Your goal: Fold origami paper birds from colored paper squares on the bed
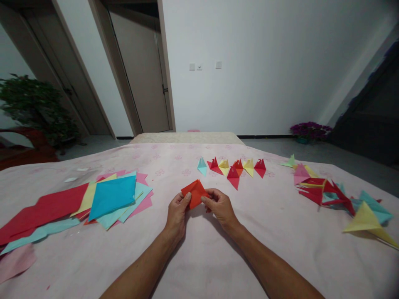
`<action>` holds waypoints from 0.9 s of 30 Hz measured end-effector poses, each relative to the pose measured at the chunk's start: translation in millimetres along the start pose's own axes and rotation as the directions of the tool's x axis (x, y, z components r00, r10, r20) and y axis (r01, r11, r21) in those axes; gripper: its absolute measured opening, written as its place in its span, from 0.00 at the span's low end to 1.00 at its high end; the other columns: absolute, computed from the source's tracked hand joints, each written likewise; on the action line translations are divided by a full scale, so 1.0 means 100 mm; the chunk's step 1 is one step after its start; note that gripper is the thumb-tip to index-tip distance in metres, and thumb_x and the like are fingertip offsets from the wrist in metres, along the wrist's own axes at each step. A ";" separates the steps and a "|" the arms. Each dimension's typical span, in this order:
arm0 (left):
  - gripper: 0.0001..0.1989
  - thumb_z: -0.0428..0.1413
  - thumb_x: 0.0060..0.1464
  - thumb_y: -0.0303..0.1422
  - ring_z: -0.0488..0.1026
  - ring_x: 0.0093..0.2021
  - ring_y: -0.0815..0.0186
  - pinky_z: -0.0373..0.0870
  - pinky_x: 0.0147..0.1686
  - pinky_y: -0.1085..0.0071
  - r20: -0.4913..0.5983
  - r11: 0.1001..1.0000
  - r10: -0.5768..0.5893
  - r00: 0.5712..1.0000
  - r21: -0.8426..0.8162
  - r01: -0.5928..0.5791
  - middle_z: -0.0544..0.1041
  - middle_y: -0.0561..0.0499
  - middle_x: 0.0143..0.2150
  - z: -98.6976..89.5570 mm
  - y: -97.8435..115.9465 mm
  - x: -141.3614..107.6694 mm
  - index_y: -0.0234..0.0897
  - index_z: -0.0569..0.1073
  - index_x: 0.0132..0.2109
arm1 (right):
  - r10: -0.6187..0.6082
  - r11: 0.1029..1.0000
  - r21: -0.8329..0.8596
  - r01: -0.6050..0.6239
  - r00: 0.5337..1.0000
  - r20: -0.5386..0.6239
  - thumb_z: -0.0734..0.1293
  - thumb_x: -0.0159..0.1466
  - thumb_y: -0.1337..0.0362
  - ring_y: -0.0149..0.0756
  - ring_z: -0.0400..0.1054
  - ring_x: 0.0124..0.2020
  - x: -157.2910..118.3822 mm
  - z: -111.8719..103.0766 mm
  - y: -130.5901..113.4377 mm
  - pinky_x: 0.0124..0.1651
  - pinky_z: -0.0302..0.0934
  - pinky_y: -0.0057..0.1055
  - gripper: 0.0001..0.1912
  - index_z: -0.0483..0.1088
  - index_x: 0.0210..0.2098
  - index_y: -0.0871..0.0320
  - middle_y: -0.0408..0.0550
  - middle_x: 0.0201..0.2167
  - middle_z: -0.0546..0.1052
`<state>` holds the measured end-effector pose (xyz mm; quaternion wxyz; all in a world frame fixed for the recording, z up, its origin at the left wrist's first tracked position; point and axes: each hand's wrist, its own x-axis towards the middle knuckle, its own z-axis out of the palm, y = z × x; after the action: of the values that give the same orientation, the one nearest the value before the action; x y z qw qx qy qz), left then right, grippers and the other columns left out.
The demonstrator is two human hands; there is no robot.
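Red-orange paper, a partly folded piece, sits at the centre of the view, lifted just above the pink cloth that covers the table. Both hands have hold of it. The left hand pinches its lower left edge between thumb and fingers, closed on the paper. The right hand pinches the lower right edge in the same way, thumb on top, fingers curled beneath. The two hands are close together, the paper spanning the gap between them; both forearms enter from the bottom edge.

Just beyond the held piece, a row of small folded figures stands on the cloth: teal at the left end, then red, yellow, red, yellow and red, touching or nearly touching one another.

To the left, well apart from the hands, lies a loose stack of flat sheets, a blue sheet uppermost over pink, yellow and pale teal, with larger red sheets spread further left.

To the right lies a scattered heap of folded pieces in red, pink, teal and yellow, one large yellow piece nearest the right edge.

Behind the table stand a white wall, a closed door, a leafy plant at left and purple flowers at right.
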<state>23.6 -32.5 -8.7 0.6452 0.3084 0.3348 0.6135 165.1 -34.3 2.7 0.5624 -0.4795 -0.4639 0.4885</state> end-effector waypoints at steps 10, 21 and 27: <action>0.26 0.69 0.45 0.39 0.79 0.39 0.62 0.74 0.42 0.67 -0.006 0.997 -0.005 1.000 -0.071 0.005 0.81 0.44 0.42 0.01 -0.05 -0.05 0.32 0.74 0.49 | -0.008 1.000 0.021 0.009 1.000 -0.013 0.76 0.49 0.54 0.31 0.66 0.23 -0.08 0.10 -0.02 0.25 0.64 0.28 0.17 0.74 0.29 0.60 0.43 0.23 0.75; 0.23 0.71 0.40 0.35 0.77 0.31 0.67 0.71 0.35 0.73 -0.019 0.998 -0.006 1.000 0.069 0.007 0.81 0.47 0.36 0.07 -0.05 -0.11 0.32 0.74 0.42 | -0.142 0.988 -0.079 0.135 0.985 -0.094 0.71 0.55 0.53 0.33 0.65 0.26 -0.07 0.07 -0.01 0.29 0.60 0.29 0.14 0.75 0.28 0.59 0.44 0.25 0.76; 0.20 0.69 0.43 0.35 0.75 0.30 0.69 0.69 0.32 0.74 -0.007 0.981 0.001 1.000 0.192 0.000 0.81 0.47 0.36 0.06 -0.06 -0.09 0.32 0.75 0.43 | -0.166 0.985 -0.059 0.159 0.977 -0.136 0.70 0.57 0.53 0.31 0.61 0.25 -0.06 0.06 -0.01 0.29 0.56 0.28 0.14 0.74 0.26 0.58 0.42 0.23 0.73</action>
<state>31.5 -41.5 -9.8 0.6112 0.3673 0.3946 0.5795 158.8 -39.7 4.1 0.6200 -0.4865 -0.4724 0.3947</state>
